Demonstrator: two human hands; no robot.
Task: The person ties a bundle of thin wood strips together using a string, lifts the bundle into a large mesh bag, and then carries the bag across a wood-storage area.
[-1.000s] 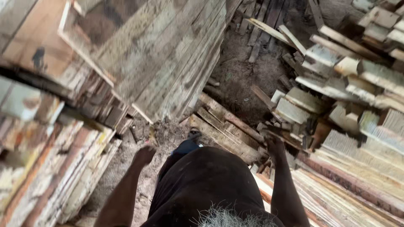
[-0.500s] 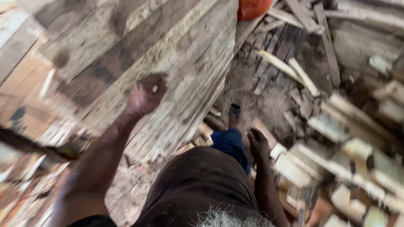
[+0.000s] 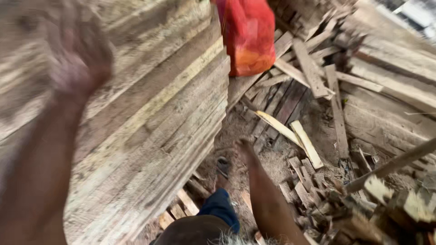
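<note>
My left hand (image 3: 79, 59) is raised high at the left, blurred, over the top of a tall stack of rough wooden planks (image 3: 154, 122). I cannot tell whether it touches the wood or how its fingers lie. My right hand (image 3: 245, 152) hangs low in the middle, above the sawdust ground, with nothing seen in it. My foot in a sandal (image 3: 222, 170) stands on the ground beside the stack's corner.
A red sack (image 3: 247, 34) rests at the top centre behind the stack. Loose boards and offcuts (image 3: 309, 140) litter the ground to the right. More plank piles (image 3: 390, 86) rise at the far right, with a thin pole (image 3: 390, 165) slanting across.
My left hand has risen from hip height to the top of the plank stack. The view has swung upward and forward, bringing the red sack into sight. My right hand stays low.
</note>
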